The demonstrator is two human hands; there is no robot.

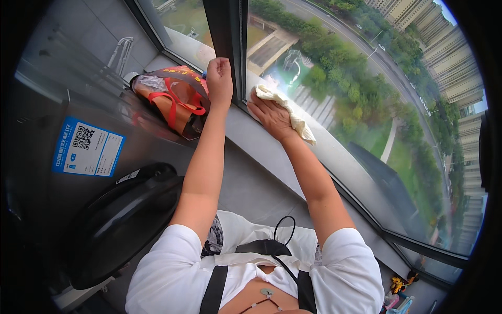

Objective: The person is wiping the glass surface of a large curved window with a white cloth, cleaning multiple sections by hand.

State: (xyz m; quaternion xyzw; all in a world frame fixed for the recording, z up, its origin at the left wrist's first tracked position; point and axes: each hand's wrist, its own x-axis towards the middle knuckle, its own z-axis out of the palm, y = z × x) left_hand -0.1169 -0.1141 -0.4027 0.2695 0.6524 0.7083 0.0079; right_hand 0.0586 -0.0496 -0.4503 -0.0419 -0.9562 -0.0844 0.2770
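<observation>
My right hand presses a cream-white cloth against the lower part of the large window pane. Its fingers lie over the near side of the cloth, which hangs out past the wrist side of the hand. My left hand is raised with its fingers curled in, right by the dark window post. Whatever those fingers hold, if anything, is hidden. Below and left of that hand sits a bag with red handles and orange and dark sides.
A dark glossy appliance with a blue-and-white label stands at the left. In front of it is a black rounded object. The window sill runs diagonally beneath the glass. Small colourful items lie at the lower right.
</observation>
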